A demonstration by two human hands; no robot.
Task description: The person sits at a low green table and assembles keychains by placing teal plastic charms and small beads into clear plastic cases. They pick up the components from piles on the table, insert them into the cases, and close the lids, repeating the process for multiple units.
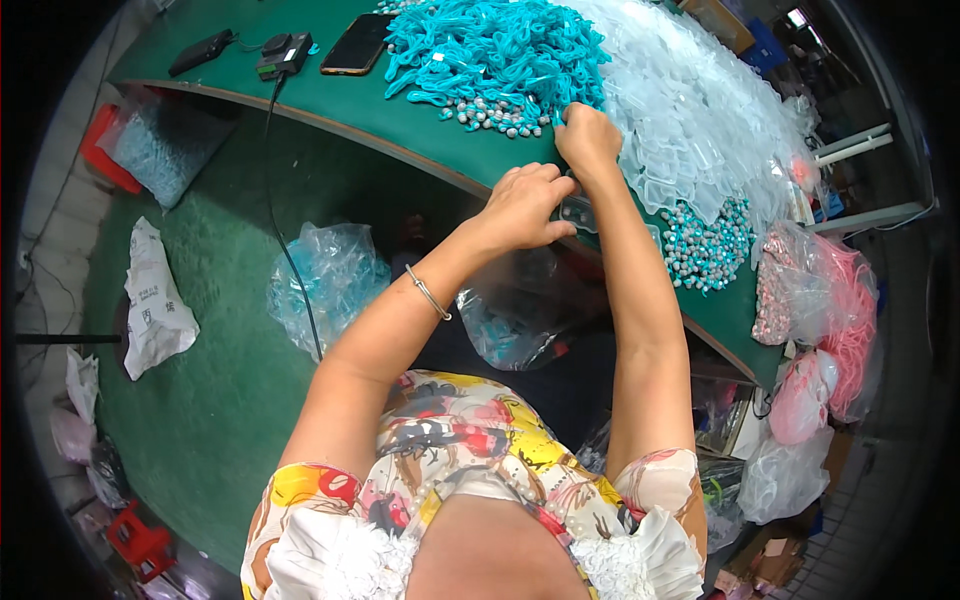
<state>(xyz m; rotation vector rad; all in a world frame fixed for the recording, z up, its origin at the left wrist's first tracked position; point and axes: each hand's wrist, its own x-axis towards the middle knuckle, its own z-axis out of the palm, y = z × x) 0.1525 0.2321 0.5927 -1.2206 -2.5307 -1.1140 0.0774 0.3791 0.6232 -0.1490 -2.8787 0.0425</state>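
Note:
My right hand (588, 140) is at the near edge of a pile of teal cord loops (490, 50), its fingers pinched on a teal cord (558, 116). Closer to me, my left hand (522, 207) is over the table's front edge, thumb and forefinger spread apart. Just beyond those fingertips is a clear plastic piece (579, 213), partly hidden by my right forearm; I see no firm grip on it. Grey-and-teal beads or cord ends (495, 117) lie along the pile's near side.
A large heap of clear plastic pieces (690, 100) covers the green table's (440, 150) right side, beside small teal-and-grey beads (708, 245). A phone (357, 44) and a small black device (284, 55) with a hanging cable lie left. Bags of pink cords (848, 320) hang right.

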